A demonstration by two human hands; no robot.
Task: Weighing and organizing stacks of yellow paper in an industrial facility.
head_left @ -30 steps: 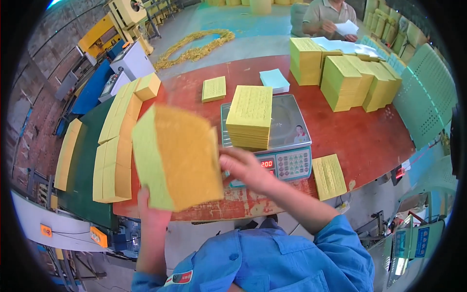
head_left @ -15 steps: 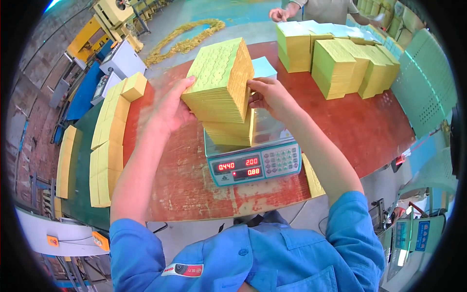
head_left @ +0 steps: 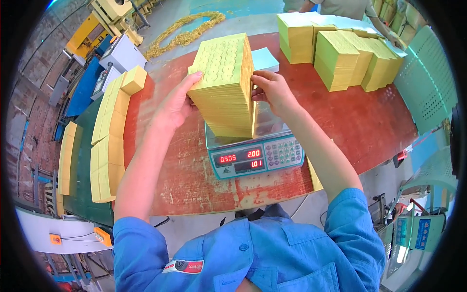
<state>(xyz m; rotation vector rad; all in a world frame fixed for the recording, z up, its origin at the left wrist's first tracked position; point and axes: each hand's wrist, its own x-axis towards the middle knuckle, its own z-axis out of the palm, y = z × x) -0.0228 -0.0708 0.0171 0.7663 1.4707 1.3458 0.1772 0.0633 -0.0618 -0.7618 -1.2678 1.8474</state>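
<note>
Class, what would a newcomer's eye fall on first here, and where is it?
The eye falls first on the tall yellow paper stack, mid-picture on the scale, between the left hand and the right hand. Next come the glowing red digits on the scale's front, then more yellow stacks toward the far right of the red table.

left grip (head_left: pixel 176 103): clasping | right grip (head_left: pixel 275 91): clasping, curled | forearms (head_left: pixel 148 163): extended forward

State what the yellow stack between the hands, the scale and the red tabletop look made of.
Yellow stack: probably paper, matte, embossed; thin sheet edges show.
Scale: smooth, moulded-looking casing, likely plastic; its shiny, reflective pan suggests metal.
Red tabletop: perhaps painted wood, dull; scuffs expose paler patches.
</note>
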